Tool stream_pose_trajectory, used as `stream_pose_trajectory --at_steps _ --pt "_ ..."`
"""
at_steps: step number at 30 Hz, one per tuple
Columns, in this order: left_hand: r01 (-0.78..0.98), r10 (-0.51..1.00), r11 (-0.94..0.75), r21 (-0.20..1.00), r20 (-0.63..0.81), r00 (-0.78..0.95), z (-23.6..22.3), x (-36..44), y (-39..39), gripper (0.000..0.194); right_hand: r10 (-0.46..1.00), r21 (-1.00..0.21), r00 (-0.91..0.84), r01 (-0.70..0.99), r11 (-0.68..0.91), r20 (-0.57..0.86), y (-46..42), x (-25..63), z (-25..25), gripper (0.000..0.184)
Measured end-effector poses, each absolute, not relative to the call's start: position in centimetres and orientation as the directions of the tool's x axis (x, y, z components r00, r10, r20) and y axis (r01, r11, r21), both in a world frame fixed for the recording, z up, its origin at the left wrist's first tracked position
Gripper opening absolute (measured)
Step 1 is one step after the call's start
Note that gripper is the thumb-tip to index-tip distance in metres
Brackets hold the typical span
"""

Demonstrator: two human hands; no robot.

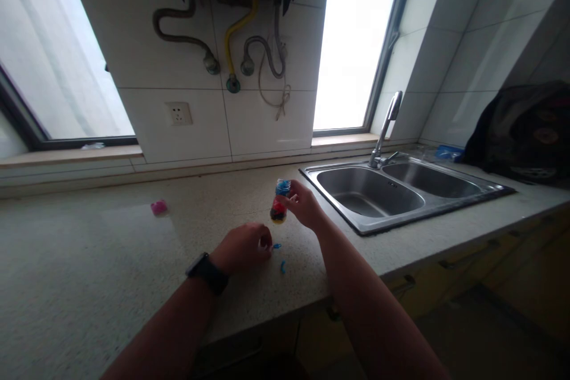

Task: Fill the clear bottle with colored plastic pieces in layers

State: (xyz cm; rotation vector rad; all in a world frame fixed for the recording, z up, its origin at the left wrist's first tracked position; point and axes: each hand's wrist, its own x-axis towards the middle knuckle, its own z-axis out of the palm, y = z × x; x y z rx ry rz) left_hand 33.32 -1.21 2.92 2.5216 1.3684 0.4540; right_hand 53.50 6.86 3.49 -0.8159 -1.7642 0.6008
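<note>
My right hand is wrapped round a small clear jar, held tilted just above the counter. Blue, red, dark and yellow bits show in layers through its wall. Low over the counter, my left hand has its fingers curled in a pinch at a small blue piece. A second, curved blue piece lies on the counter just nearer to me. What these pieces are is too small to tell. A dark watch sits on my left wrist.
A pink object lies on the speckled counter to the left. At the right is a double steel sink with a tap. A dark bag stands beyond it. Pipes hang from a wall unit.
</note>
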Motion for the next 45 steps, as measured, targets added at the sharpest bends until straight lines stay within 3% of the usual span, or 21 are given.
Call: stream_pose_trajectory --at_steps 10,17,23,31,39,45 --pt "0.636 0.728 -0.676 0.371 0.207 0.653 3.3 34.8 -2.2 0.017 0.767 -0.725 -0.216 0.251 0.641 0.604 6.6 53.5 3.7 0.027" --pt "0.748 0.819 -0.555 0.363 0.082 0.568 3.3 34.8 -2.2 0.019 0.773 -0.727 -0.228 0.264 0.634 0.592 6.5 53.6 3.7 0.027" --pt "0.738 0.815 -0.554 0.386 0.072 0.574 3.5 34.6 -2.3 0.020 0.781 -0.722 -0.218 0.300 0.624 0.585 6.5 53.7 3.6 0.028" --pt "0.746 0.812 -0.570 0.343 0.097 0.576 3.5 34.9 -2.7 0.045 0.787 -0.721 -0.216 0.316 0.617 0.579 6.7 53.7 3.4 0.030" --pt "0.731 0.809 -0.561 0.389 0.068 0.584 3.4 34.3 -2.5 0.029 0.791 -0.725 -0.214 0.317 0.611 0.573 6.4 53.8 3.6 0.027" --pt "0.720 0.814 -0.511 0.470 -0.005 0.581 4.1 33.3 -2.2 0.027 0.781 -0.722 -0.209 0.299 0.624 0.588 6.7 53.9 3.4 0.028"
